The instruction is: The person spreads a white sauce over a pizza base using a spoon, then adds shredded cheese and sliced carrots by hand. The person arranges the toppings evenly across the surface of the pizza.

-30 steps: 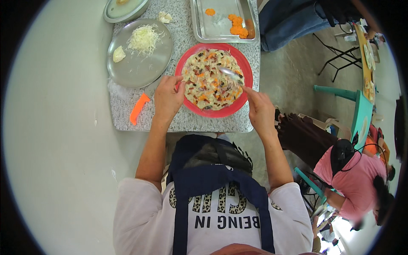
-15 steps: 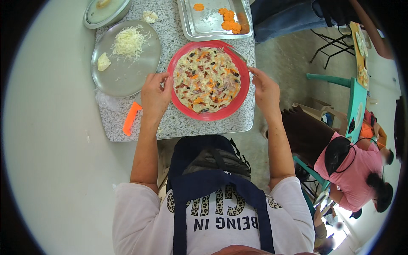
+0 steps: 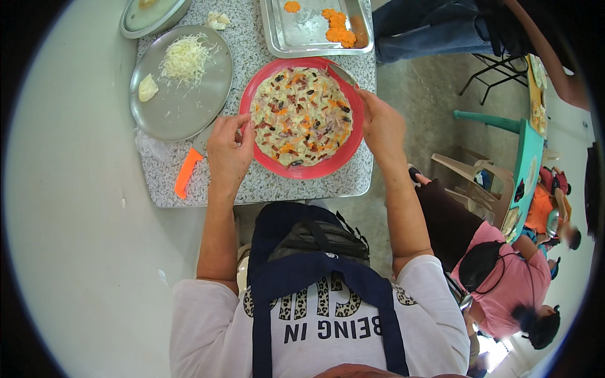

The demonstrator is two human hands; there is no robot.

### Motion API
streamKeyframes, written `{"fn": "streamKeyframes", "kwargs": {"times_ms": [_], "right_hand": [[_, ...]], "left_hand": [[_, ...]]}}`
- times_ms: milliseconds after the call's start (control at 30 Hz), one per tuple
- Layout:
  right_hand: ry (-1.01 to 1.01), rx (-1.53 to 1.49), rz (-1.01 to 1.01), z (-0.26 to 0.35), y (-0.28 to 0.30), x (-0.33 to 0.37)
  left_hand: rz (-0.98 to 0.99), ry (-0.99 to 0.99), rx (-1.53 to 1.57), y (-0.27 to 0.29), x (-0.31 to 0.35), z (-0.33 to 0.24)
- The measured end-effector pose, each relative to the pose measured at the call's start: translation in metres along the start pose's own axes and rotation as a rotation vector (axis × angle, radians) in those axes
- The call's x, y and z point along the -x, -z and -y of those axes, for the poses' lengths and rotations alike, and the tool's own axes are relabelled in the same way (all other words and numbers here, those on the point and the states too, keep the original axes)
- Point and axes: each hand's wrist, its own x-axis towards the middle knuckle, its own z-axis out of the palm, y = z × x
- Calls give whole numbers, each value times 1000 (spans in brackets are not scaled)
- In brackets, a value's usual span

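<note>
A: Where is the red plate [image 3: 353, 148] sitting?
B: On the table [image 3: 265, 186]. The left hand [image 3: 229, 151] is gripping it at nine o'clock, the right hand [image 3: 381, 129] at three.

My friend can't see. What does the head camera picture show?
Two hands, the left hand and right hand, hold the sides of a red plate of colourful chopped food on a speckled table. Beside it are a round metal plate with shredded cheese and an orange-handled knife.
</note>
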Motion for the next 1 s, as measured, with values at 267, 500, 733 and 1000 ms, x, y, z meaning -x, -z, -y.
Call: {"fn": "streamKeyframes", "kwargs": {"times_ms": [267,500,733,1000], "right_hand": [[51,111,108,6,3,-4],[102,91,30,3,12,-6],[104,121,89,1,2,-6],[125,-32,82,17,33,8]], "left_hand": [[10,30,18,3,1,-3],[9,1,12,4,1,0],[19,-4,33,1,-1,-4],[31,13,9,6,3,0]]}}
